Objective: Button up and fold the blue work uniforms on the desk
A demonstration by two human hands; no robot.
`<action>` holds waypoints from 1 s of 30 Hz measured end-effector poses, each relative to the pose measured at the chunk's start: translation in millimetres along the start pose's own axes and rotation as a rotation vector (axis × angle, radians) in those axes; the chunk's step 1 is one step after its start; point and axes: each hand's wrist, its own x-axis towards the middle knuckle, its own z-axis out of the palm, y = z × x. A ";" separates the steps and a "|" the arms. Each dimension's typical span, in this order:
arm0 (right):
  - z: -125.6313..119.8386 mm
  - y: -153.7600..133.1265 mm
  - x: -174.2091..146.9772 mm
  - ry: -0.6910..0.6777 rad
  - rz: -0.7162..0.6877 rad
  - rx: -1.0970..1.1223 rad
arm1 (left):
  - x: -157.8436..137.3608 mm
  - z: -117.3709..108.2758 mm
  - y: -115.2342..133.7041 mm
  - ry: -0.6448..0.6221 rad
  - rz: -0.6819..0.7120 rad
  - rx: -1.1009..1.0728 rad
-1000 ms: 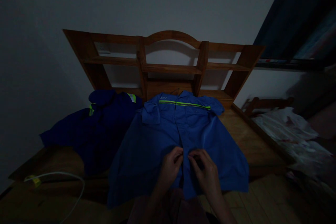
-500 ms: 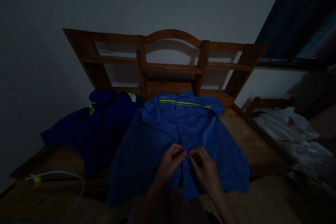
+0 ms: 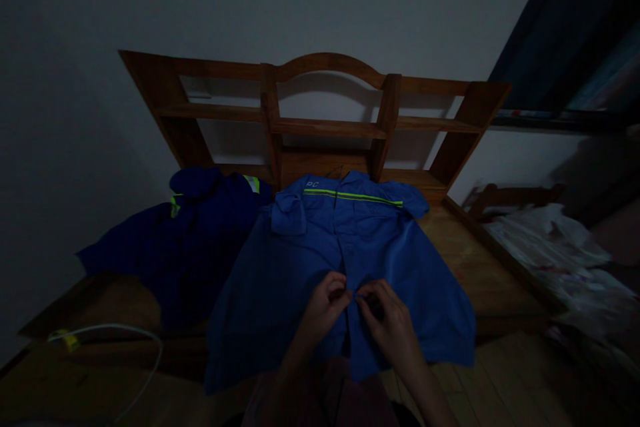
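A blue work jacket (image 3: 300, 260) lies spread front side up on the wooden desk, its collar toward the shelf and its hem hanging over the near edge. A yellow-green stripe crosses its chest. On the front placket, low down, my left hand (image 3: 326, 303) pinches the fabric edge between thumb and fingers. Close beside it, my right hand (image 3: 387, 313) is also closed in a pinch on the placket. The fingertips nearly meet; whether a button is between them is too dark and small to tell.
A darker blue garment (image 3: 200, 247) with reflective patches lies bunched at the left. Behind stands a wooden shelf (image 3: 330, 128) against the wall. A white cable (image 3: 120, 327) curves at the lower left. White plastic bags (image 3: 550, 240) lie to the right, beyond the desk (image 3: 465, 253).
Both hands stay at the same spot on the placket, with only slight finger movement. The jacket and the other things lie as before.
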 end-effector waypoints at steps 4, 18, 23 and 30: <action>-0.3 -1.6 -0.4 -0.008 -0.007 0.017 | 0.0 -0.5 -1.8 -0.008 0.012 -0.013; -8.3 -1.4 7.6 -0.156 -0.024 -0.261 | -6.3 6.7 0.9 0.058 0.039 -0.023; -12.9 0.6 10.0 -0.230 -0.054 -0.410 | -6.6 7.2 0.2 0.061 0.042 -0.022; -14.4 1.2 12.1 -0.231 -0.057 -0.325 | -7.0 10.6 0.4 0.069 0.067 -0.028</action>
